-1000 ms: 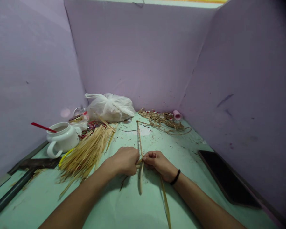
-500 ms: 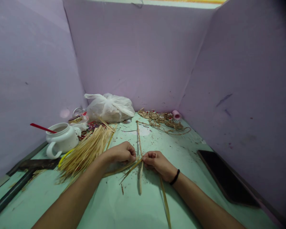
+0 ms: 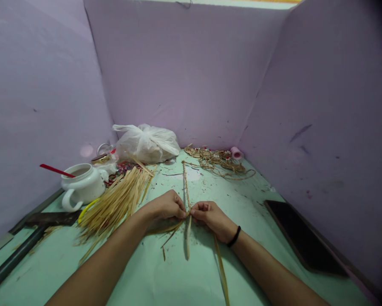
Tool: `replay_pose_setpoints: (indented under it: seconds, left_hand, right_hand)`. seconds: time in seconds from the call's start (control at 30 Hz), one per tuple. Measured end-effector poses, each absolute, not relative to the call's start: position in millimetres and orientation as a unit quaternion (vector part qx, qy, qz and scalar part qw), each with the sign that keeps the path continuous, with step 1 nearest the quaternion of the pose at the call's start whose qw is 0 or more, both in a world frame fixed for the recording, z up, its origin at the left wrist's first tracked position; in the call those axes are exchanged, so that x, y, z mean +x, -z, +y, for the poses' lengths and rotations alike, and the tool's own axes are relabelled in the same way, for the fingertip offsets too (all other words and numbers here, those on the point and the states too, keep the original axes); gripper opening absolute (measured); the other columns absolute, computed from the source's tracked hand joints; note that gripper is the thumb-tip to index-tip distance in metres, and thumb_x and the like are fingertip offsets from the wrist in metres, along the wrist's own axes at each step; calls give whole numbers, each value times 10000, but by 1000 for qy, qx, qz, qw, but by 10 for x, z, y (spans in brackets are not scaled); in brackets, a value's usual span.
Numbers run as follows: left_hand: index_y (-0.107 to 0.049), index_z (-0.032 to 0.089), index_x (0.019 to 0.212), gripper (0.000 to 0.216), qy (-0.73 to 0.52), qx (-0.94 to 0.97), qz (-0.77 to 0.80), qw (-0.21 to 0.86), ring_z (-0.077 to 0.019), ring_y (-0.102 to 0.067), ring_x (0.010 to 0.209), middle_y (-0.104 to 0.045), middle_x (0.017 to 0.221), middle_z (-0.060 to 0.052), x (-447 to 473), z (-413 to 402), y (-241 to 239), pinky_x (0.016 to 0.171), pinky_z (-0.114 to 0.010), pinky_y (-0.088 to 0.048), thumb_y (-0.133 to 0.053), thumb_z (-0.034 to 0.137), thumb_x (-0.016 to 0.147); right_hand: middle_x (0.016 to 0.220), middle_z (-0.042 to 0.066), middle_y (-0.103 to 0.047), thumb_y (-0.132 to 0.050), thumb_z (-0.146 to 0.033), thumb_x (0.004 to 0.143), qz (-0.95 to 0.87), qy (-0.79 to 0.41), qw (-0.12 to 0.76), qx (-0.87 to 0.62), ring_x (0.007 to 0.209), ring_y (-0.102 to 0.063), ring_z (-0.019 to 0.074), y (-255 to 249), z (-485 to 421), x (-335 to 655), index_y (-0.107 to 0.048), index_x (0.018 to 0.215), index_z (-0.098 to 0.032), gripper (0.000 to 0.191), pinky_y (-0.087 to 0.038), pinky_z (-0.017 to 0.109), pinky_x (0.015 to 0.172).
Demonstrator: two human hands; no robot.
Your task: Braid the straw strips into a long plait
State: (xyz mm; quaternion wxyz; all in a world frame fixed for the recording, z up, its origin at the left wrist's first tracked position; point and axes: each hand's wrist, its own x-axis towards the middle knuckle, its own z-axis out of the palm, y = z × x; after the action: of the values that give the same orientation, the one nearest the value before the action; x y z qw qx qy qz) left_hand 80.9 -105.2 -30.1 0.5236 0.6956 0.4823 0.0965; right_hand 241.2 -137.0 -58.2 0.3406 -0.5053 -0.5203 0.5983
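A thin braid of dried plant fibre (image 3: 185,182) runs away from me along the green table, its near end between my hands. My left hand (image 3: 170,206) is closed, pinching a flat straw strip (image 3: 167,229) at the braid's near end. Close against it, my right hand (image 3: 211,219), with a black band at the wrist, pinches the braid's end from the right. A pale loose strand (image 3: 188,240) hangs toward me between the hands. Another long strip (image 3: 222,272) trails from under my right hand to the near edge. The fingertips hide the crossing itself.
A bundle of straw strips (image 3: 117,204) lies at the left, beside a white pot (image 3: 85,187) with a red stick (image 3: 55,170). Behind are a white plastic bag (image 3: 146,144), tangled braided cords (image 3: 216,159) and a pink spool (image 3: 236,153). A dark tablet-like slab (image 3: 302,238) lies right.
My left hand has moved right, toward the braid's end, and now pinches right beside my right hand. The loose strips at left shifted with it. My right hand stays nearly still.
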Motion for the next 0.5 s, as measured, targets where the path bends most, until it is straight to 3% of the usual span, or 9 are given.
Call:
replay_pose_setpoints:
  seconds: [0.2, 0.33, 0.5]
  left_hand:
    - [-562, 127, 540, 109, -89, 634, 551, 535, -51, -301, 305, -379, 333, 57, 853, -1031, 372, 322, -178, -186, -566, 235, 521]
    - [-516, 118, 453, 71, -90, 562, 571, 591, -46, -289, 278, -380, 315, 41, 965, -1094, 324, 308, -177, -165, -521, 160, 510]
    - [-501, 106, 424, 82, -137, 536, 578, 600, -63, -366, 303, -458, 363, 0, 1093, -1204, 239, 325, -186, -233, -492, 95, 504]
  right_hand:
    - [430, -42, -443, -601, -232, 565, -527, -588, 360, -497, 399, -313, 39, 626, -1350, 2398, -501, 532, -136, 143, -198, 192, 404]
    - [463, -18, -504, -593, -221, 558, -520, -591, 375, -489, 437, -382, 53, 610, -1364, 2390, -501, 523, -135, 131, -259, 188, 433]
    - [415, -49, -444, -570, -214, 576, -496, -602, 365, -508, 345, -272, 26, 569, -1383, 2409, -510, 554, -134, 102, -148, 189, 354]
